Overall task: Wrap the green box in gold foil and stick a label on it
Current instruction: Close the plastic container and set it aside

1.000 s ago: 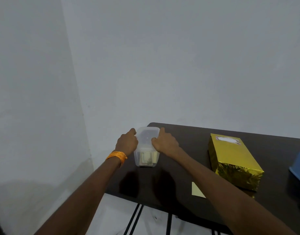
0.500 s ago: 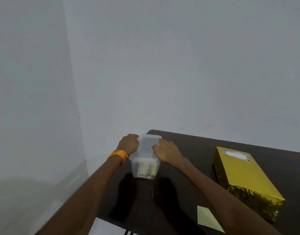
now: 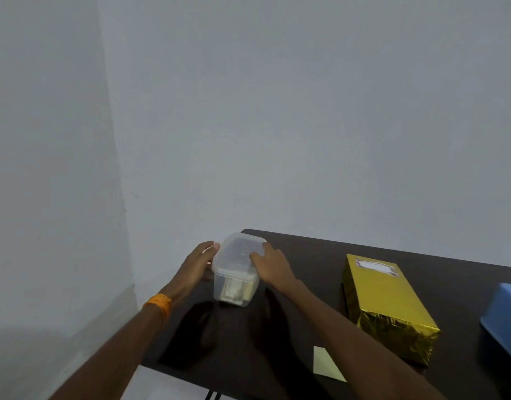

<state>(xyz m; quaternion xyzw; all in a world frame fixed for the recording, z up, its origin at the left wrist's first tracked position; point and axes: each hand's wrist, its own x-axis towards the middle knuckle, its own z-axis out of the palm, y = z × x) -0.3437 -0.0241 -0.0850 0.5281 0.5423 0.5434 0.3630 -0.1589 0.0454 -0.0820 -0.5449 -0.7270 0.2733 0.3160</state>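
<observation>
Pale walls meet behind the dark table (image 3: 315,267); my left hand (image 3: 195,268) rests flat, fingers spread, beside the clear tub (image 3: 235,272) while my right hand (image 3: 273,267) presses its lid, probably shutting away supplies. Well right lies the foil-wrapped box (image 3: 388,307), label (image 3: 375,267) already on

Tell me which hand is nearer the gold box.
Right. The right hand rests on the clear tub, on the side toward the gold box; the left hand is at the tub's far side.
</observation>
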